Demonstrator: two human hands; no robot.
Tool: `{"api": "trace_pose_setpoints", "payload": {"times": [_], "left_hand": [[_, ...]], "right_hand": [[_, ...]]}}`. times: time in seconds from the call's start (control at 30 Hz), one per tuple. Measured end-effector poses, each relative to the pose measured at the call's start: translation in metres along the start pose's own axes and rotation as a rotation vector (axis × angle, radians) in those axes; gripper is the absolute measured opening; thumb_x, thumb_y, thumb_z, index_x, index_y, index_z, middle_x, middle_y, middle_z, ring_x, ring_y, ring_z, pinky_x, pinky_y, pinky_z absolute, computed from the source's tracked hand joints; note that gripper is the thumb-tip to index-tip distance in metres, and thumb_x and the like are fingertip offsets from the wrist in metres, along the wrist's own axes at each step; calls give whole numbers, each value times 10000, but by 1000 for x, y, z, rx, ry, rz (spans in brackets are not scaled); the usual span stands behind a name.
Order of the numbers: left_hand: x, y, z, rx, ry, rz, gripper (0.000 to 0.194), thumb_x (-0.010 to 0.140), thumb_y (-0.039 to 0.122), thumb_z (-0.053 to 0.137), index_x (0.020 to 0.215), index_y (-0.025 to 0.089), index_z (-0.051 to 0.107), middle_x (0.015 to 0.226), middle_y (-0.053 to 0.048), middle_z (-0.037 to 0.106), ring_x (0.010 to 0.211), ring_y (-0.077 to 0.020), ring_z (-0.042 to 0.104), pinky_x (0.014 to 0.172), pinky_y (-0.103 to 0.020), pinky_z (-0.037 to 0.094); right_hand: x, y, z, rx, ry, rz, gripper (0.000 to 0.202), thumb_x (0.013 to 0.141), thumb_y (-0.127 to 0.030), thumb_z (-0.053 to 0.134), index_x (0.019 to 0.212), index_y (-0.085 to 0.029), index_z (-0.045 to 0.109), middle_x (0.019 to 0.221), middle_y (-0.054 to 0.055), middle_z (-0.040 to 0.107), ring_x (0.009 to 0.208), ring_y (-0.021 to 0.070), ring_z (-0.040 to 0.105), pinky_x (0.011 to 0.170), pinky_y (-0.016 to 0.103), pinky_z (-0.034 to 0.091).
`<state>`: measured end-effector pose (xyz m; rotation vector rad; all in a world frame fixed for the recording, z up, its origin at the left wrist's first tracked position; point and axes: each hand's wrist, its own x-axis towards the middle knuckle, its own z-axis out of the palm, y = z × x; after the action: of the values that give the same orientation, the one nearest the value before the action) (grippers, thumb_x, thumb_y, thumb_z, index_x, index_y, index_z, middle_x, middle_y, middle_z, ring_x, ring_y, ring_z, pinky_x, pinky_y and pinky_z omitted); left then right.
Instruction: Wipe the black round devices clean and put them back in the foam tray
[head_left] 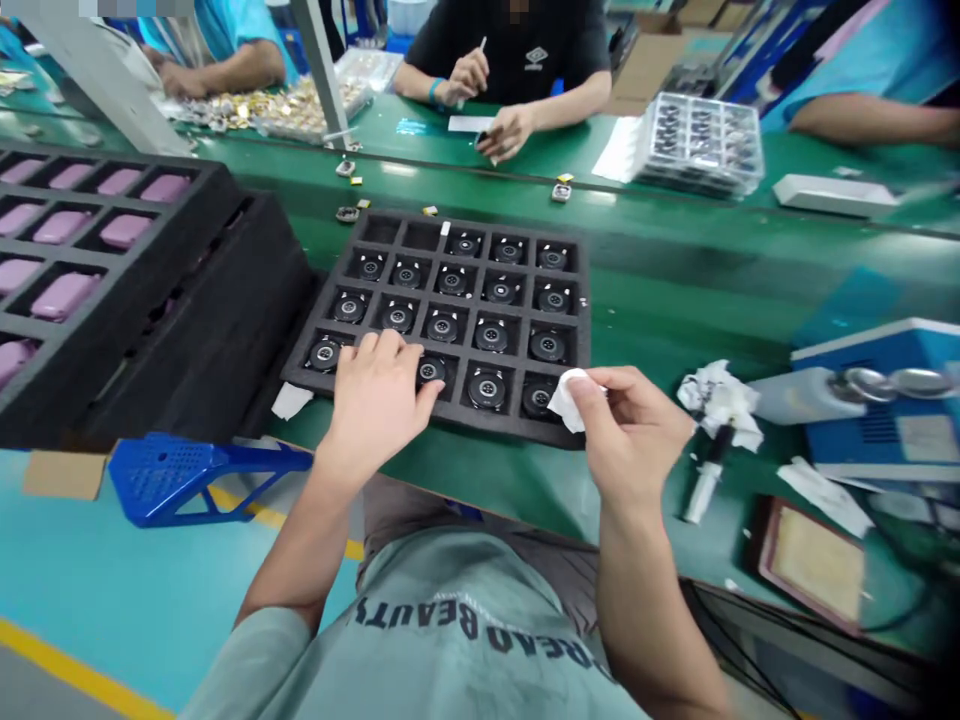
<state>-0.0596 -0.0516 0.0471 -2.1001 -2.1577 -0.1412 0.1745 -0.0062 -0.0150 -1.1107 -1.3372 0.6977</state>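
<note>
A black foam tray [457, 409] lies in front of me on the green bench, its square pockets mostly filled with round black watch cases [487, 388], sensor side up. Two pockets in the far left corner hold no watch case. My left hand [379, 400] rests over the near row, fingers stretched across a pocket and thumb apart; what lies beneath the palm is hidden. Between thumb and fingers, my right hand [637, 435] pinches a crumpled white tissue [568, 402] at the tray's near right corner, beside a watch case.
Stacked foam trays with pink cases [67, 290] stand at left, above a blue stool [180, 480]. On the right are crumpled tissues [720, 395], a bottle [806, 393], a blue machine [885, 400] and a sponge dish [814, 560]. Several co-workers sit opposite, near a clear box [701, 145].
</note>
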Motion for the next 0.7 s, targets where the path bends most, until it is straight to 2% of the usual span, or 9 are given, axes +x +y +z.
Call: {"api": "trace_pose_setpoints", "payload": {"times": [0.1, 0.17, 0.23, 0.3, 0.37, 0.43, 0.6, 0.63, 0.7], "left_hand": [[5, 3, -7, 25, -37, -13, 362, 982, 409, 580, 1205, 149, 697, 1177, -162, 701, 1152, -377, 629, 926, -493, 467], [10, 3, -10, 82, -72, -6, 369, 996, 415, 524, 1164, 145, 709, 1167, -175, 711, 1141, -389, 640, 904, -499, 482], [17, 0, -7, 109, -65, 0, 373, 987, 435, 512, 1136, 155, 708, 1158, -176, 721, 1123, -403, 649, 875, -508, 496], [25, -4, -2, 44, 10, -6, 328, 929, 458, 594, 1070, 182, 701, 1122, -164, 737, 1100, -417, 664, 861, -512, 504], [29, -6, 2, -81, 62, 7, 286, 860, 447, 684, 1027, 215, 680, 1092, -142, 744, 1059, -415, 680, 816, -485, 508], [30, -7, 3, -181, 100, 9, 267, 810, 413, 739, 1001, 250, 649, 1044, -107, 744, 1012, -401, 687, 763, -443, 495], [29, -3, 1, -470, 58, -113, 262, 774, 338, 786, 997, 313, 649, 881, 3, 755, 832, -318, 690, 729, -402, 468], [30, -2, 2, -558, 91, -147, 267, 771, 335, 799, 1005, 330, 671, 885, 19, 761, 822, -298, 680, 749, -414, 479], [33, 3, 3, -790, 267, -227, 271, 758, 344, 832, 1008, 352, 729, 901, 43, 767, 841, -268, 660, 810, -444, 510]], "right_hand": [[22, 5, -37, -64, 246, -58, 217, 837, -409, 805, 843, -200, 747, 733, -6, 681, 639, 139, 602, 597, 287, 474], [44, 15, -75, -169, 425, -84, 265, 830, -449, 786, 864, -189, 748, 733, -3, 674, 649, 147, 596, 623, 299, 484], [68, 29, -117, -318, 536, -76, 296, 838, -464, 748, 880, -171, 752, 733, 2, 664, 644, 150, 574, 654, 313, 489], [89, 45, -153, -514, 535, -28, 262, 838, -419, 722, 865, -160, 753, 740, 17, 672, 651, 159, 559, 717, 342, 501], [104, 59, -175, -720, 454, 65, 193, 832, -348, 702, 843, -162, 751, 765, 41, 693, 692, 182, 569, 799, 377, 504], [114, 72, -186, -856, 425, 134, 162, 842, -301, 674, 866, -163, 756, 835, 78, 724, 770, 215, 598, 866, 407, 497], [133, 97, -202, -972, 518, 180, 197, 873, -280, 643, 949, -140, 758, 955, 152, 739, 908, 279, 638, 907, 459, 488], [136, 102, -207, -977, 490, 187, 190, 870, -287, 648, 930, -139, 752, 945, 157, 736, 907, 285, 641, 899, 465, 490], [140, 111, -217, -969, 400, 187, 186, 871, -320, 646, 863, -154, 731, 904, 154, 724, 887, 295, 645, 878, 482, 493]]}}
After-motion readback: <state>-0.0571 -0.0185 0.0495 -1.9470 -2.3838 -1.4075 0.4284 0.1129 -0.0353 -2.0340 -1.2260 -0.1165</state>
